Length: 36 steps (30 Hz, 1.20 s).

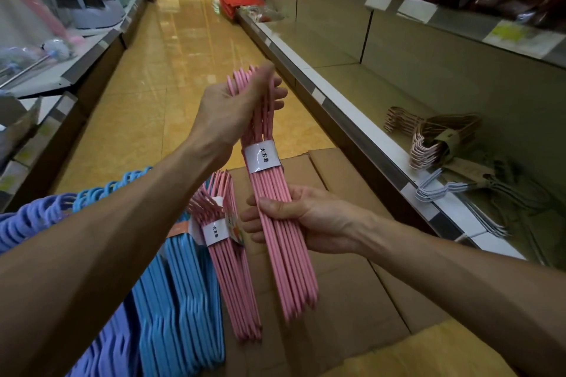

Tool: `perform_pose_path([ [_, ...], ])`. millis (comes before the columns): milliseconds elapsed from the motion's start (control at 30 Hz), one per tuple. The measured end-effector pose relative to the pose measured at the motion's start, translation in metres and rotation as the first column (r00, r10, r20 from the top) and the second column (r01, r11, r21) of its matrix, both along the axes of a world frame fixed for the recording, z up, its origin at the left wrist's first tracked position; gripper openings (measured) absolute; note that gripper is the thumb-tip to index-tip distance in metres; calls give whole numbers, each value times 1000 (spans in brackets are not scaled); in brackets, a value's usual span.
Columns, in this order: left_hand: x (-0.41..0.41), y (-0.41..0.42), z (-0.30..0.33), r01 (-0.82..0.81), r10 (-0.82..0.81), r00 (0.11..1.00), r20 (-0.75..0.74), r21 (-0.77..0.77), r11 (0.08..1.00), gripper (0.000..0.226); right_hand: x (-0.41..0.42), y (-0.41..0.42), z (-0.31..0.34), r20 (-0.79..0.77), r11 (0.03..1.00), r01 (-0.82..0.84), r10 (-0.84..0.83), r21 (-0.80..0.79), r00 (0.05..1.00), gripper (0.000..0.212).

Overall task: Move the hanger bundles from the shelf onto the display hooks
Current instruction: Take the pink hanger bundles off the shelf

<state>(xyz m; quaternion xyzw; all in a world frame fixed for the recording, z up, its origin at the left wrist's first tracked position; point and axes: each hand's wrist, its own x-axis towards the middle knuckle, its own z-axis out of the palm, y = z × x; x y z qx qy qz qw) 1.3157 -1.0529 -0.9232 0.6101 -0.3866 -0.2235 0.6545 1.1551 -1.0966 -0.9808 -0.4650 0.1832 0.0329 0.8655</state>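
You hold one pink hanger bundle (pixel 277 208) in the air above the cardboard box (pixel 346 285): your left hand (pixel 232 110) has its fingers curled round the hook end at the top, and your right hand (pixel 294 217) has its fingers clamped round the middle, below the white paper band (pixel 262 157). A second pink bundle (pixel 232 269) lies on the box just left of the held one, with blue hangers (pixel 171 291) further left. Right of the box, the shelf (pixel 459 144) carries more hanger bundles (pixel 441 138).
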Motion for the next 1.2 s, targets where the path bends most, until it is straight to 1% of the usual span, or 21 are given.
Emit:
perform_pose_path([
  [67,4,0,0,30,-29,999,-42,10,1000,54,0,1,-4,17,1000,11,-11,-1,1000,22],
  [100,4,0,-2,44,-44,998,-40,11,999,56,-1,1,-6,22,1000,18,-17,-8,1000,22],
  [200,5,-1,-7,76,-76,996,-40,7,997,52,-1,0,-11,19,998,45,-44,-38,999,23],
  [300,6,-2,-11,84,-83,996,-33,46,995,51,-1,-1,-15,11,997,56,-55,-47,998,20],
  [367,12,-2,-13,67,-69,998,5,133,989,58,1,-2,-20,0,995,74,-74,-67,997,18],
  [433,21,2,-14,-1,-30,994,108,275,961,79,5,-4,-28,-19,989,95,-97,-112,995,18],
  [500,32,8,-16,-91,5,977,215,391,916,95,9,-5,-36,-48,979,108,-118,-170,992,21],
  [600,43,17,-18,-229,21,929,369,531,816,85,15,-7,-51,-92,968,108,-131,-226,987,22],
  [667,48,22,-19,-340,-13,856,516,582,739,82,20,-7,-61,-124,959,80,-117,-271,985,18],
  [700,50,23,-20,-379,-42,806,591,568,730,76,22,-6,-67,-138,957,65,-108,-281,984,16],
  [733,51,25,-23,-387,-68,763,643,539,748,66,25,-5,-74,-151,959,58,-103,-277,983,16],
  [800,53,28,-29,-318,-137,722,678,501,805,47,31,-2,-90,-177,963,56,-105,-263,979,18],
  [867,56,30,-40,-267,-209,686,697,509,819,38,38,1,-105,-211,962,64,-122,-264,970,20],
  [933,60,31,-53,-268,-236,680,694,535,801,35,45,2,-119,-241,959,63,-133,-278,961,21],
  [1033,67,31,-67,-305,-255,684,684,585,752,37,53,1,-137,-268,946,36,-127,-323,955,21],
  [1200,78,31,-86,-340,-226,703,674,598,726,37,66,0,-158,-276,930,-14,-95,-368,956,20],
])
